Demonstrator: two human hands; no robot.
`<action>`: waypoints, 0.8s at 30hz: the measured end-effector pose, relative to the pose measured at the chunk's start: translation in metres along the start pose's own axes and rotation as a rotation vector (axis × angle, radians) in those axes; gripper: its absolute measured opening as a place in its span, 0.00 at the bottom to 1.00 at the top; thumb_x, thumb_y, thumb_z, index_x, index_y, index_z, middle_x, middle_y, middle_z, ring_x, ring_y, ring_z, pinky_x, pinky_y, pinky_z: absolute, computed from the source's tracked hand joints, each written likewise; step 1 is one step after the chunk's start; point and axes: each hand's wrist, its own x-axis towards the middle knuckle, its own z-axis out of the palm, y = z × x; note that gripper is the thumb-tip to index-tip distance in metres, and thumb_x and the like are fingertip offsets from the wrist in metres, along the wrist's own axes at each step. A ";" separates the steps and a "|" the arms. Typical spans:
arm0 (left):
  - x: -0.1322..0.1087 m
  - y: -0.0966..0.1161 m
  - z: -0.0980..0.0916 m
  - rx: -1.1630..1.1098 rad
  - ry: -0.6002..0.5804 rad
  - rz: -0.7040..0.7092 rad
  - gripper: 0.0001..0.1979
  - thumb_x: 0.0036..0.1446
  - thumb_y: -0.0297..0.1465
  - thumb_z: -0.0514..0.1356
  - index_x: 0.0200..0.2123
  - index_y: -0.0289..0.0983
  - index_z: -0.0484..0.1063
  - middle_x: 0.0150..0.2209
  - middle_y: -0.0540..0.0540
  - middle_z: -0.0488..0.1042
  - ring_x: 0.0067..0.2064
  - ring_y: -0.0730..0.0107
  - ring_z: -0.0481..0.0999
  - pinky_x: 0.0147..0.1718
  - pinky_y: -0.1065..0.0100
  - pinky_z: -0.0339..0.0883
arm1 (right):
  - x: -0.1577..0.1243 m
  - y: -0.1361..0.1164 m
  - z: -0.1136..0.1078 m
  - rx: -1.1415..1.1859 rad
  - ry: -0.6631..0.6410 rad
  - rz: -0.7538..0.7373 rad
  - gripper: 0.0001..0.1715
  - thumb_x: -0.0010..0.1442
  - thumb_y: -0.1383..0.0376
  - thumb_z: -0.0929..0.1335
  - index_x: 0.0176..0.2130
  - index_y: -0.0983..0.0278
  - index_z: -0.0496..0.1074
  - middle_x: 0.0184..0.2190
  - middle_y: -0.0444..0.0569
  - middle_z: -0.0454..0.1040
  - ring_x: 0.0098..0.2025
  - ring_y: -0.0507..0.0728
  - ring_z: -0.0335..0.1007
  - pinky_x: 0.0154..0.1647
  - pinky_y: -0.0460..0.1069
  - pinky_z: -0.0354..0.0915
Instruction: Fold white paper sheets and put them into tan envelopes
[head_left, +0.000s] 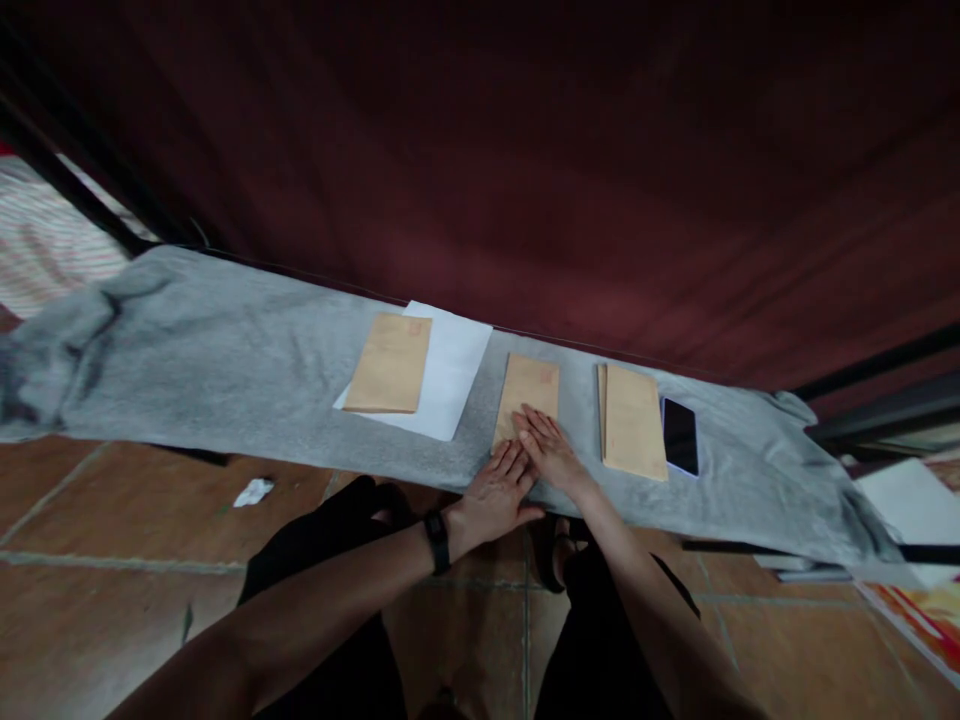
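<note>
A brown paper envelope (531, 383) lies on the grey cloth (225, 350) in front of me. My right hand (549, 447) rests flat on its lower part, fingers stretched out. Beside it my left hand (495, 497) lies at the envelope's near edge, fingers extended and thumb apart, its tips close to the right hand. Both hands cover the envelope's near end. To the left, another brown envelope (390, 362) sits on white paper (455, 365). On the right is a small stack of brown envelopes (634, 422).
A phone (680, 437) with a dark screen lies right of the stack. A dark red curtain (480, 180) hangs behind the long narrow surface. On the tiled floor (150, 510) is a crumpled white tissue (253, 492). Dark metal bars stand at both sides.
</note>
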 end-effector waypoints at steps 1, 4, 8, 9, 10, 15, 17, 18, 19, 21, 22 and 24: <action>0.000 -0.001 0.000 -0.002 0.002 0.003 0.38 0.62 0.53 0.58 0.65 0.32 0.61 0.68 0.31 0.59 0.71 0.47 0.53 0.68 0.49 0.45 | 0.007 0.004 -0.002 -0.023 -0.013 0.014 0.35 0.74 0.50 0.47 0.70 0.59 0.56 0.73 0.50 0.50 0.74 0.57 0.43 0.73 0.59 0.44; -0.001 -0.001 0.001 -0.002 0.005 0.009 0.40 0.62 0.53 0.57 0.67 0.34 0.58 0.70 0.33 0.56 0.72 0.47 0.49 0.69 0.50 0.43 | 0.030 0.015 -0.005 -0.118 -0.004 0.057 0.34 0.74 0.50 0.47 0.70 0.58 0.54 0.73 0.49 0.48 0.74 0.58 0.42 0.72 0.60 0.45; -0.002 -0.001 0.001 0.026 0.014 0.020 0.41 0.62 0.54 0.56 0.68 0.34 0.56 0.70 0.32 0.54 0.72 0.48 0.50 0.69 0.50 0.41 | 0.060 0.025 -0.001 -0.248 0.079 0.105 0.33 0.74 0.53 0.49 0.71 0.60 0.52 0.73 0.50 0.48 0.74 0.60 0.42 0.72 0.61 0.45; -0.002 -0.001 0.001 0.035 0.017 0.023 0.41 0.62 0.55 0.55 0.68 0.34 0.55 0.70 0.32 0.54 0.72 0.48 0.51 0.69 0.50 0.40 | 0.066 0.027 0.000 -0.268 0.097 0.111 0.33 0.74 0.54 0.49 0.71 0.60 0.52 0.73 0.51 0.49 0.74 0.61 0.43 0.71 0.61 0.46; -0.002 -0.001 0.001 0.044 0.019 0.024 0.41 0.62 0.55 0.55 0.69 0.34 0.55 0.70 0.31 0.55 0.72 0.47 0.51 0.69 0.50 0.40 | 0.071 0.029 0.001 -0.284 0.113 0.119 0.33 0.73 0.54 0.50 0.71 0.61 0.52 0.73 0.51 0.50 0.73 0.61 0.44 0.71 0.61 0.46; -0.003 -0.002 0.003 0.061 0.023 0.030 0.41 0.62 0.55 0.55 0.68 0.34 0.55 0.70 0.30 0.54 0.72 0.46 0.51 0.68 0.50 0.40 | 0.089 0.035 0.003 -0.338 0.175 0.108 0.33 0.73 0.55 0.51 0.71 0.64 0.53 0.71 0.55 0.53 0.72 0.62 0.48 0.70 0.61 0.48; -0.003 -0.002 0.003 0.060 0.021 0.029 0.41 0.62 0.55 0.55 0.69 0.34 0.55 0.71 0.30 0.52 0.72 0.46 0.50 0.68 0.49 0.40 | 0.093 0.036 0.003 -0.354 0.195 0.105 0.33 0.73 0.56 0.51 0.71 0.66 0.53 0.71 0.56 0.53 0.72 0.62 0.48 0.70 0.61 0.47; -0.003 -0.002 0.002 0.060 0.018 0.028 0.41 0.62 0.55 0.55 0.69 0.35 0.55 0.71 0.31 0.52 0.72 0.46 0.50 0.68 0.48 0.39 | 0.094 0.037 0.004 -0.359 0.203 0.106 0.33 0.73 0.56 0.51 0.70 0.67 0.53 0.71 0.57 0.53 0.72 0.62 0.48 0.70 0.61 0.47; -0.003 -0.001 0.002 0.060 0.015 0.027 0.41 0.62 0.55 0.55 0.69 0.35 0.55 0.71 0.31 0.52 0.72 0.46 0.50 0.68 0.47 0.39 | 0.094 0.037 0.004 -0.363 0.212 0.103 0.34 0.74 0.56 0.50 0.70 0.68 0.53 0.71 0.58 0.53 0.72 0.63 0.48 0.70 0.61 0.47; -0.002 -0.001 0.002 0.064 0.009 0.026 0.41 0.62 0.56 0.54 0.69 0.35 0.55 0.71 0.30 0.52 0.72 0.46 0.49 0.68 0.46 0.38 | 0.093 0.037 0.006 -0.361 0.234 0.095 0.34 0.74 0.55 0.50 0.70 0.69 0.53 0.71 0.59 0.53 0.72 0.63 0.49 0.70 0.61 0.47; -0.002 0.000 0.001 0.066 0.007 0.025 0.41 0.63 0.56 0.53 0.69 0.34 0.55 0.71 0.30 0.52 0.72 0.45 0.49 0.68 0.46 0.37 | 0.092 0.037 0.006 -0.356 0.244 0.090 0.35 0.74 0.55 0.50 0.70 0.70 0.53 0.71 0.60 0.53 0.72 0.63 0.49 0.70 0.61 0.47; -0.002 0.000 0.001 0.066 0.005 0.023 0.41 0.63 0.56 0.53 0.68 0.34 0.55 0.71 0.30 0.52 0.72 0.45 0.49 0.68 0.45 0.37 | 0.086 0.036 0.008 -0.341 0.245 0.077 0.35 0.74 0.55 0.50 0.70 0.70 0.52 0.71 0.60 0.53 0.72 0.63 0.48 0.70 0.61 0.47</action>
